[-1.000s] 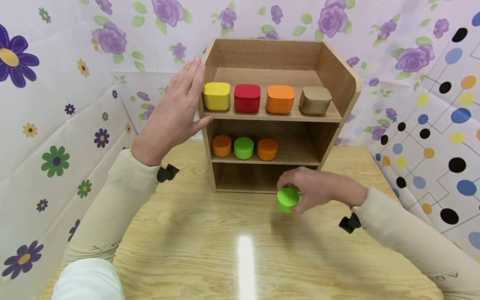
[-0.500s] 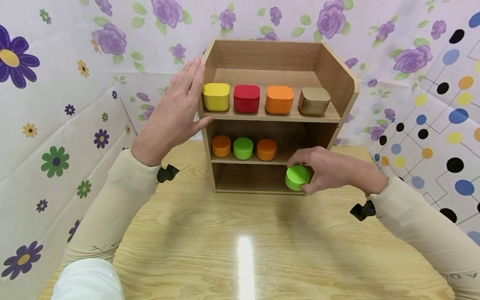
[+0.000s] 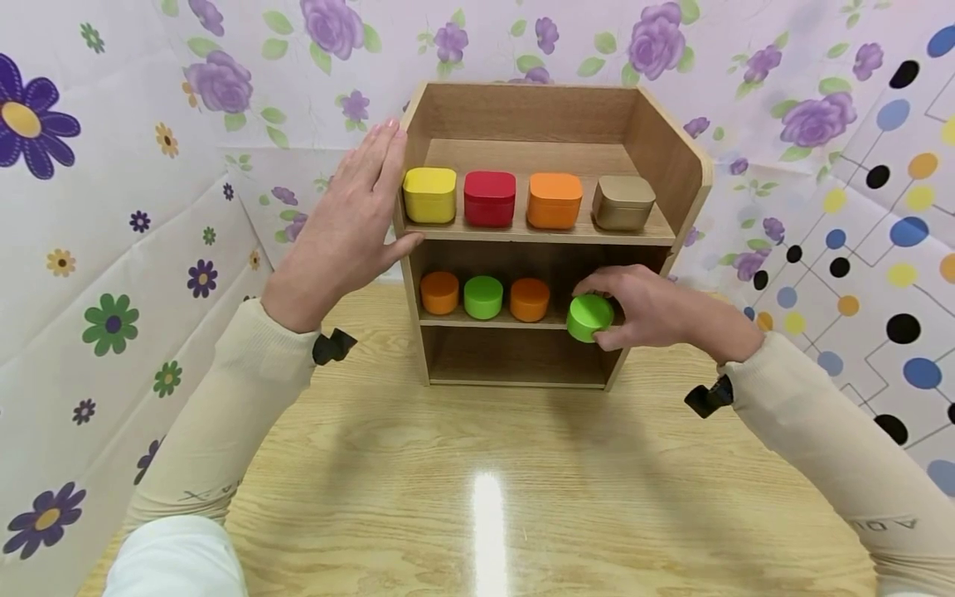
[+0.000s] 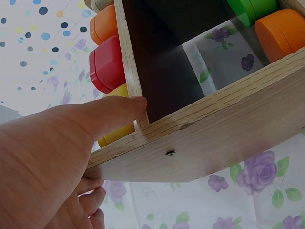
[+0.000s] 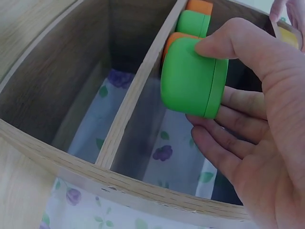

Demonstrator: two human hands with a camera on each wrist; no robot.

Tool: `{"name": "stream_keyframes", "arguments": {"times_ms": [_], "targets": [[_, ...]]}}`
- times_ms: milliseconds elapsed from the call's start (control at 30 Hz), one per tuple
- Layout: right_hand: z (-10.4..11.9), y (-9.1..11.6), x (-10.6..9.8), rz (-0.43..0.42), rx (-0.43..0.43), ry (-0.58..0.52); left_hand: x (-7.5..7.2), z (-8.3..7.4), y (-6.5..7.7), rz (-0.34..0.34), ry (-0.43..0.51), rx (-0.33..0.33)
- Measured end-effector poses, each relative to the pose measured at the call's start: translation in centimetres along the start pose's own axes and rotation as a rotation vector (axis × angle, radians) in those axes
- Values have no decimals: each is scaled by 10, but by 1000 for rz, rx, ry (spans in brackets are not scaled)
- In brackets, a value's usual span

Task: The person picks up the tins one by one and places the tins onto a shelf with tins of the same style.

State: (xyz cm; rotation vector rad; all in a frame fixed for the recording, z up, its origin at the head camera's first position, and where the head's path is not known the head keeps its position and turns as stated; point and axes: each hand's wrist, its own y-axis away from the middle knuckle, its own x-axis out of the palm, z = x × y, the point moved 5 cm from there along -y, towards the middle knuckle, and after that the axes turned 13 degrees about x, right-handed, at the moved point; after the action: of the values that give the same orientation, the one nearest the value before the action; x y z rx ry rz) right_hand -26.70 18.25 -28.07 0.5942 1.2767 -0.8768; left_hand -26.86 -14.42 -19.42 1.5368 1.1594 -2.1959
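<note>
My right hand [image 3: 645, 307] pinches a round green lidded container [image 3: 590, 317] between thumb and fingers. It is at the front edge of the middle shelf [image 3: 496, 322], right of a row made up of an orange container [image 3: 439, 293], a green container [image 3: 483, 297] and a second orange one [image 3: 530, 299]. The right wrist view shows my thumb on the base of the held container [image 5: 188, 78], which is tilted. My left hand [image 3: 339, 220] rests along the left side of the wooden shelf unit [image 3: 533, 109], fingers straight. In the left wrist view its thumb [image 4: 121, 112] lies across the front edge.
On the top shelf stand yellow [image 3: 430, 196], red [image 3: 489, 199], orange [image 3: 554, 201] and beige [image 3: 623, 202] squarish containers. The bottom compartment [image 3: 515, 356] lies below the row. Patterned cloth walls [image 3: 142, 274] surround the wooden table [image 3: 418, 489] at the back and sides.
My right hand has lifted the green container from in front of the bottom compartment up to the middle shelf, slightly rightward. My left hand has stayed at the unit's side.
</note>
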Motion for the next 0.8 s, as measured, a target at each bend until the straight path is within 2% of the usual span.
{"name": "stream_keyframes", "arguments": {"times_ms": [400, 800], "targets": [[-9, -14, 1, -27, 56, 11, 1, 0, 0, 2, -11, 7], [-15, -25, 8, 12, 182, 22, 1, 1, 1, 16, -8, -11]]}}
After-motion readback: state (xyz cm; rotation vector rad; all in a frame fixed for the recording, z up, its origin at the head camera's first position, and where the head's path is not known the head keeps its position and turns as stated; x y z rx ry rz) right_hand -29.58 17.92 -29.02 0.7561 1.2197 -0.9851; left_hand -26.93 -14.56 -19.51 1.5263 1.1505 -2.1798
